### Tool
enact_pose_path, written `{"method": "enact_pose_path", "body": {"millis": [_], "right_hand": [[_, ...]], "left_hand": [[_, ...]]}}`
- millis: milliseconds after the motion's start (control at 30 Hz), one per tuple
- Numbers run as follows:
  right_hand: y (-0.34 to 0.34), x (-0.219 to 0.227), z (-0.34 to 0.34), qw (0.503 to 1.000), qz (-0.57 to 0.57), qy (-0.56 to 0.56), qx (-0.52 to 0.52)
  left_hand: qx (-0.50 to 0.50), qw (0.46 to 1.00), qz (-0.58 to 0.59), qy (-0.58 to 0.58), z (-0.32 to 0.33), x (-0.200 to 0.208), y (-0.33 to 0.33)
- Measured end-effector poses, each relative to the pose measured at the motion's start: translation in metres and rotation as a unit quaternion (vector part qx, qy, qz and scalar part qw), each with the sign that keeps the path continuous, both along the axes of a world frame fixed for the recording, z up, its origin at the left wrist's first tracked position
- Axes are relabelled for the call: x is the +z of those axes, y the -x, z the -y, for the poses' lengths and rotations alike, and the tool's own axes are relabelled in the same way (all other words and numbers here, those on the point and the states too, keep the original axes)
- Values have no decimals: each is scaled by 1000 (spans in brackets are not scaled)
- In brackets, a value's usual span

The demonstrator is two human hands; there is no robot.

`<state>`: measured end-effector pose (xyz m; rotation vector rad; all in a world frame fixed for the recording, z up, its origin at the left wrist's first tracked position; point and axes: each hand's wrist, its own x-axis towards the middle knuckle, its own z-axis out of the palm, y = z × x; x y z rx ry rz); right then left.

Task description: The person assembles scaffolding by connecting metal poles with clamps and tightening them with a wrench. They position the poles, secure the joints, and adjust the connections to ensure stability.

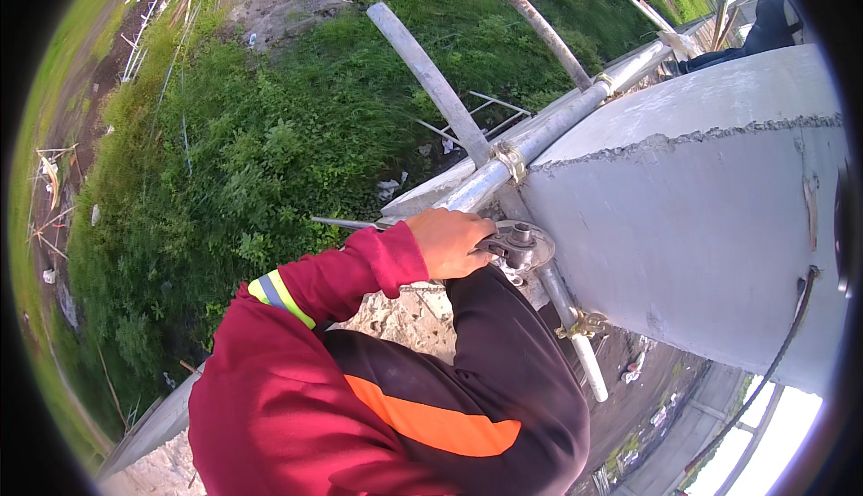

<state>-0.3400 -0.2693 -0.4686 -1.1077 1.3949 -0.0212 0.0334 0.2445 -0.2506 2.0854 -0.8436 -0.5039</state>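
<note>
My left hand (452, 242), in a maroon sleeve with a reflective band, is closed around the handle of a metal ratchet wrench (521, 242). The tool's round head shows just past my fingers, and a tapered tail sticks out on the far side of my wrist. Right above it runs a long galvanized scaffold tube (550, 139). A clamp (510, 162) joins that tube to a slanting post (431, 82). Below the wrench head, a shorter pipe (589, 366) passes through another clamp (582, 324). No part of my right hand is visible.
A large grey concrete wall (683, 217) curves along the right, with a dark cable (764, 379) hanging beside it. My bent knee (530, 388) lies under the hand. Green brush (234, 163) spreads far below on the left. Dark clothing (764, 28) shows at the far right.
</note>
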Motion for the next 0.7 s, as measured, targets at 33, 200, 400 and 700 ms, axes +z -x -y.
{"method": "enact_pose_path", "body": {"millis": [33,200,400,700], "right_hand": [[7,-8,-1,1000,-4,-13,-8],[13,-16,0,993,26,-21,-118],[-38,20,-19,959,149,-8,-242],[-85,-14,-42,952,233,-37,-194]], "left_hand": [[-24,1000,-17,-2,3,5,8],[0,999,-30,17,5,6,37],[115,987,-8,-111,-27,-18,38],[128,989,74,-24,-34,-25,53]]}}
